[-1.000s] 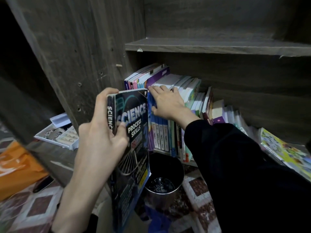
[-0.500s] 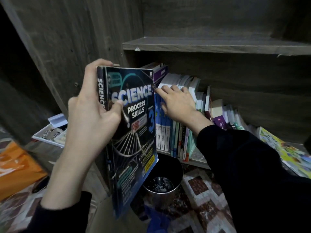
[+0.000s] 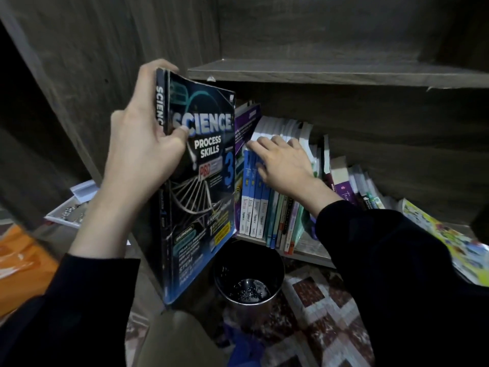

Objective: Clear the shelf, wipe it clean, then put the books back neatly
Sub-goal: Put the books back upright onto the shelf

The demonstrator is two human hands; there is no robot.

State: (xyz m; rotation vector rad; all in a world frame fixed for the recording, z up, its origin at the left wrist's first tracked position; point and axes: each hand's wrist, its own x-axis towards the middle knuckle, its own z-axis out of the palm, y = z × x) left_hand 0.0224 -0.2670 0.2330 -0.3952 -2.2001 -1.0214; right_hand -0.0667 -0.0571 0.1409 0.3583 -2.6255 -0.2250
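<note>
My left hand (image 3: 144,144) grips a dark "Science Process Skills" book (image 3: 201,202) by its spine, upright in front of the shelf's left end. My right hand (image 3: 284,162) lies flat with fingers spread on the tops of a row of upright books (image 3: 267,207) on the lower shelf (image 3: 309,251). A purple book (image 3: 246,125) leans at the left of that row. More books (image 3: 352,189) lean to the right, and a colourful book (image 3: 447,237) lies flat at the far right. The upper shelf (image 3: 330,75) holds nothing I can see.
A dark round bin (image 3: 248,276) stands on the patterned floor (image 3: 317,313) just below the shelf's edge. Left of the cabinet's side panel (image 3: 79,75) sit a white tray (image 3: 74,207) and an orange bag (image 3: 23,260).
My left hand has lifted the Science book upward, from low in front of the shelf to level with the row's top. My right hand stays on the book tops.
</note>
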